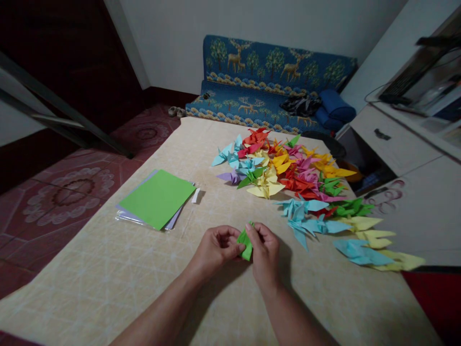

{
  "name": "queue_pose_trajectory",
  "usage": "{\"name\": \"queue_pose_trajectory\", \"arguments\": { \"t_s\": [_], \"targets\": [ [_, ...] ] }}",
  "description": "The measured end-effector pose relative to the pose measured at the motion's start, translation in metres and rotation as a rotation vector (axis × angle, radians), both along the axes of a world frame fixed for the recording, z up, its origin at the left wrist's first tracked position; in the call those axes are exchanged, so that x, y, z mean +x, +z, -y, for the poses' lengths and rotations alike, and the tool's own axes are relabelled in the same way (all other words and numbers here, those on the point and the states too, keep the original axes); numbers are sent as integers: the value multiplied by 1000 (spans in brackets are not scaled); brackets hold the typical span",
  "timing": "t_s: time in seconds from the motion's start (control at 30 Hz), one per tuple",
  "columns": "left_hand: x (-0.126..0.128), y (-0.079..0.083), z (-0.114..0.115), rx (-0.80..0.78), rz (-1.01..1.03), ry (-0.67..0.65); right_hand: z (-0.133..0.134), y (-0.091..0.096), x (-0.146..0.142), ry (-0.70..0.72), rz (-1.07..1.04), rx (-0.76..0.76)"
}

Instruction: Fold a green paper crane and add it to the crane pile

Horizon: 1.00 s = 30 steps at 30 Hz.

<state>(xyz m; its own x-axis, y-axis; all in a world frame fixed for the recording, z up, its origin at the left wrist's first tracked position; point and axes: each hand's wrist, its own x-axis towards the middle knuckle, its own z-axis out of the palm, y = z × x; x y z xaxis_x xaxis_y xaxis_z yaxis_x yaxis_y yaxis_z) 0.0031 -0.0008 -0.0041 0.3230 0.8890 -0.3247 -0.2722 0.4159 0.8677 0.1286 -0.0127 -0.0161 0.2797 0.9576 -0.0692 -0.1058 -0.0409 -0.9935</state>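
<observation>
A small folded piece of green paper is pinched between both of my hands just above the beige table. My left hand grips its left side with curled fingers. My right hand presses its top and right side with thumb and fingers closed. A stack of square paper sheets with a green sheet on top lies to the left of my hands. A spread of several finished paper cranes in many colours covers the table's right half.
A blue patterned sofa stands behind the table's far edge. A white cabinet with a drawer is on the right. Red patterned floor tiles lie to the left. A small white scrap sits beside the paper stack.
</observation>
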Motion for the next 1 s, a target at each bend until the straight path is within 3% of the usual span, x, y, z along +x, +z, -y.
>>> {"name": "queue_pose_trajectory", "arguments": {
  "t_s": [0.17, 0.3, 0.37, 0.57, 0.8, 1.0],
  "targets": [
    [1, -3, 2, -28, 35, -66, -2, -6, -1, -121, 11, -10],
    [2, 1, 2, -49, 36, -36, -4, -11, 0, -152, -47, -48],
    [1, 3, 1, -27, 20, 26, -4, -7, 0, -127, -69, -38],
    [-3, 0, -5, 2, 31, 272, -3, 11, -2, 144, -71, -9],
    [-2, 2, -5, -54, 67, 219, -6, 2, -1, 98, -87, -35],
    [-2, 2, -2, -5, 27, 241, -3, 3, -5, 114, -87, -22]
  ]
}}
